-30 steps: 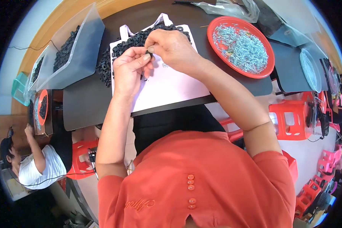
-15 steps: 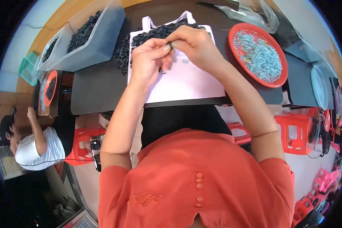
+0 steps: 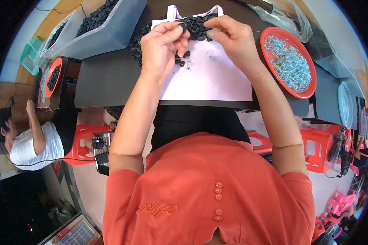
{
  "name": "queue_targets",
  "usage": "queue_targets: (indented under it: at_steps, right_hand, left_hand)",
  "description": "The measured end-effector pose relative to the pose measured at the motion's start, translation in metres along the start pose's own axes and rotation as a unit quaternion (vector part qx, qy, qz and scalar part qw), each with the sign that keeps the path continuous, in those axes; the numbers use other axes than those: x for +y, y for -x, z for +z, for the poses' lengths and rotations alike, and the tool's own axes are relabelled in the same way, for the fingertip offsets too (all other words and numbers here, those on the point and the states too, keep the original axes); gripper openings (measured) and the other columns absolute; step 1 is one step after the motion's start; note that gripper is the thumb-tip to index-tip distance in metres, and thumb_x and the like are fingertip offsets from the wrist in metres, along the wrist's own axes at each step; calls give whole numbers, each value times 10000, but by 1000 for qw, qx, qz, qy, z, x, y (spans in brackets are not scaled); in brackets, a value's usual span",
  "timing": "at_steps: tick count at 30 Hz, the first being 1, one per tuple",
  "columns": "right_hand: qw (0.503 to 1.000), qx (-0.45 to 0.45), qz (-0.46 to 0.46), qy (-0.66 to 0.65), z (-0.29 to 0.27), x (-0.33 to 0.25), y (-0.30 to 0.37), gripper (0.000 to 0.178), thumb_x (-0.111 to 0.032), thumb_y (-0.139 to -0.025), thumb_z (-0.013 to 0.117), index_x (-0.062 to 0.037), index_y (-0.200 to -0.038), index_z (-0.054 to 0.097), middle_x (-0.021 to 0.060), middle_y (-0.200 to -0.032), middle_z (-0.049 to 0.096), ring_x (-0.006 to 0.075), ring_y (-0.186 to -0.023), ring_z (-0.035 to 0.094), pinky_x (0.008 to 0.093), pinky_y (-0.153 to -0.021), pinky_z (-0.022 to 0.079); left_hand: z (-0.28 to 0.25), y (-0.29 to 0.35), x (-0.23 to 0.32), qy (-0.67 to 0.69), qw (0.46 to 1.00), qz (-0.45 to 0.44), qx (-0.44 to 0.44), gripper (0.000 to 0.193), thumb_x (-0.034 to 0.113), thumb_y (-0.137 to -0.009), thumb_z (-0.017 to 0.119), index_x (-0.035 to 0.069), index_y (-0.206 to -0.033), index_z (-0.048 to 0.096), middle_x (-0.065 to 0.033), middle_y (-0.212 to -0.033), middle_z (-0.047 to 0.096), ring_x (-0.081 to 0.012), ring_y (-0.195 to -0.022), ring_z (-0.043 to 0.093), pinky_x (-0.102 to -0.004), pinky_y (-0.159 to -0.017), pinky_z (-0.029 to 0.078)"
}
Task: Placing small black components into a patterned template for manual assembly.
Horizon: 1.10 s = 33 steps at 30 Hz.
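One small black part is pinched between the thumb and forefinger of the left hand, raised over the top of a pale flat bag. The right hand is just beside it, thumb and forefinger a narrow gap apart at the edge of a heap of black pieces; whether anything sits between those fingertips, I cannot tell. The heap covers the upper end of the bag, below its two handles, and spills onto the dark table to the left. A few loose pieces lie on the bag near the left wrist. To the right, near the right forearm, a red round dish holds small silvery pieces. At the table's upper left stands a translucent bin with more black pieces inside. Farther left, a person in a white shirt sits near an orange-red plate.
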State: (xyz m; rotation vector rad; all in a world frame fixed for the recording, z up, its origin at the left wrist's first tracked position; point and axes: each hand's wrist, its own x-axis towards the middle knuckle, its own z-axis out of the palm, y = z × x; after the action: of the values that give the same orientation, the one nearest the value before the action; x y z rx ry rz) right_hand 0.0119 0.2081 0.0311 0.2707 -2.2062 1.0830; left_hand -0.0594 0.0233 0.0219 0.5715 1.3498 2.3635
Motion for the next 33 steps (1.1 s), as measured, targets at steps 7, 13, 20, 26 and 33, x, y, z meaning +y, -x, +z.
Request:
queue_targets:
  at_steps: [7,13,20,26,33]
  right_hand:
    - [987,-51,-102,116,9,3,5,102,-123,-744,667,-85,-838,679,78,-776,649,265,-725,645,371,-635,505]
    - [939,-176,-190,225,25,-10,15,166,-88,-701,682,-117,-864,666,36,-811,551,242,-862,568,368,-750,438]
    - [918,-153,-215,297,30,-4,13,115,-154,-701,658,-116,-803,692,41,-799,567,229,-850,554,367,-738,405]
    - [915,-145,-225,302,33,-5,12,110,-161,-706,655,-123,-802,692,37,-807,567,230,-853,552,368,-732,400]
    - [929,-158,-242,231,28,-14,8,144,-192,-666,689,-116,-784,660,42,-794,551,241,-851,548,377,-718,391]
  left_hand:
    - [-7,-1,6,40,999,23,14,161,82,-922,558,-49,-1015,570,-151,-850,631,-194,-672,587,-269,-515,436]
    - [-20,-7,13,72,996,40,19,188,102,-922,559,-50,-1031,573,-157,-862,631,-219,-691,589,-284,-525,432]
    - [-20,-5,10,131,991,19,32,137,45,-891,581,-52,-985,560,-185,-816,630,-225,-625,600,-287,-490,448]
    - [-17,-2,14,155,986,0,52,98,37,-887,577,-41,-945,571,-168,-792,630,-222,-622,599,-283,-498,446]
    - [-17,-1,13,155,986,-8,55,115,45,-885,584,-51,-948,576,-165,-792,630,-214,-620,598,-281,-500,444]
